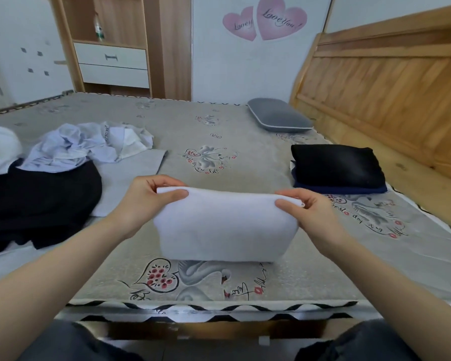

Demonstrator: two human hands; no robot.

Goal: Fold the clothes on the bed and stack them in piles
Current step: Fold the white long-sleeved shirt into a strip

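Left hand (143, 201) and right hand (307, 214) each pinch a top corner of the folded white cloth garment (224, 227), held up with its lower fold on the grey swan-printed mattress (219, 131), between the crumpled pale-blue shirt heap (84, 144) and the folded black stack (336, 165).

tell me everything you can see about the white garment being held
The white garment is plain, soft-looking cloth, folded into a compact rectangle with a rounded fold along its top. It is held upright, its lower edge on or just above the bed near the front edge. The left hand pinches its top left corner and the right hand its top right corner, thumbs on the near face. No print, buttons or label show.
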